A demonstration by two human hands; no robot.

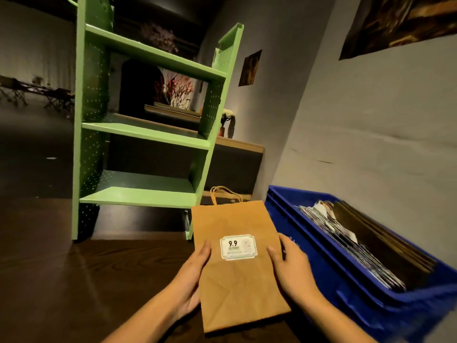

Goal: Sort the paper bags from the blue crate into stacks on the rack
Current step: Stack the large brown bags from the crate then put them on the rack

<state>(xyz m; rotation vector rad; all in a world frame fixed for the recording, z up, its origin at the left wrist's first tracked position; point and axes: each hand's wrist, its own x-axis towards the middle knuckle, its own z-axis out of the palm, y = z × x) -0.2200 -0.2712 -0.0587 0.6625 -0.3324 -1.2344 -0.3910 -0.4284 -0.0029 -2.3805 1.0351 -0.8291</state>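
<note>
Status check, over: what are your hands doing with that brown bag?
Hands: left hand and right hand grip the paper bag by its sides. Bag flat, label up, held beside the blue crate. Nothing seen between bag and green rack.

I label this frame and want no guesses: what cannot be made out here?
Head view:
- Label on the paper bag: only "9.9" reads; other print too small.
- Bags in the blue crate: dark, blurred, number unclear; crate cut by the right and bottom edges.
- Fingers of left hand and right hand: hidden under the bag.
- Rack: top cut by the frame edge.
</note>
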